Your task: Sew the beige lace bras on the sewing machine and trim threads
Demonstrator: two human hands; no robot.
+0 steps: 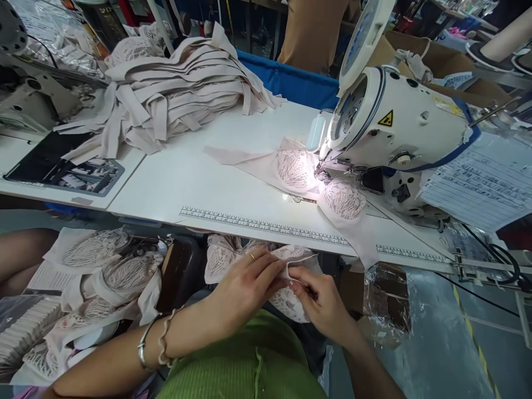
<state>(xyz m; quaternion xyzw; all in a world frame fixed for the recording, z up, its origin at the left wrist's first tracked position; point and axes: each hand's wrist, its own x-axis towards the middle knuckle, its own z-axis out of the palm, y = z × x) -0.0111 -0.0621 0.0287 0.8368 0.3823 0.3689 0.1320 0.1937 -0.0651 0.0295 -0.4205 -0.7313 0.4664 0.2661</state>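
In front of my body, over my lap, a pale pink lace bra hangs between my hands. My left hand is closed on its edge, with a ring on one finger. The fingers of my right hand pinch the same edge close by. Something small and dark shows inside the right palm, too hidden to name. Past my hands, a second lace bra lies on the white table under the lit needle area of the sewing machine. Its right wing drapes over the table's front edge.
A large heap of bras covers the table's back left. A printed ruler runs along the front edge. More lace bras fill a container at my left, beside another person's knee. A handwritten sheet hangs at right.
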